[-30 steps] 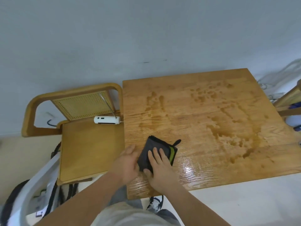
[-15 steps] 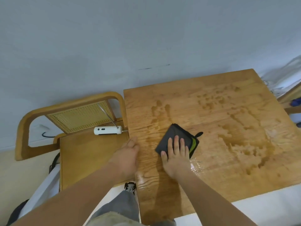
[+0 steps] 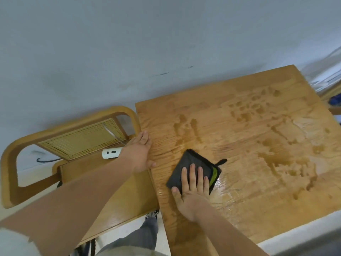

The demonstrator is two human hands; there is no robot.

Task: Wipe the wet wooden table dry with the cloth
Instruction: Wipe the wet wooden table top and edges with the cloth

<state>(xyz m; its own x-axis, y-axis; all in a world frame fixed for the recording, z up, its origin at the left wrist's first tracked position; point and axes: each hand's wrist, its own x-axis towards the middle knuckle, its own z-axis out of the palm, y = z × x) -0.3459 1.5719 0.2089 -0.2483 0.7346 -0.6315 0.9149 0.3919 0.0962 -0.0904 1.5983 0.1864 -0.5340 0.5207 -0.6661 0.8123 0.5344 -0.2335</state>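
A square wooden table (image 3: 239, 218) carries puddles and streaks of water (image 3: 280, 159) over its middle and right side. A folded dark grey cloth (image 3: 190, 163) with a green edge and a small loop lies left of centre. My right hand (image 3: 191, 189) presses flat on the cloth's near half, fingers spread and pointing away from me. My left hand (image 3: 138, 154) rests flat on the table's left edge, holding nothing.
A wooden chair (image 3: 77, 141) with a cane back stands against the table's left side, a white gadget (image 3: 111, 153) on its seat. A grey wall runs behind. My trouser leg and shoe (image 3: 152, 213) show below the table's near left corner.
My right hand has pushed the cloth away from the near edge towards the table's middle. My left hand has come off the cloth and slid up along the table's left edge.
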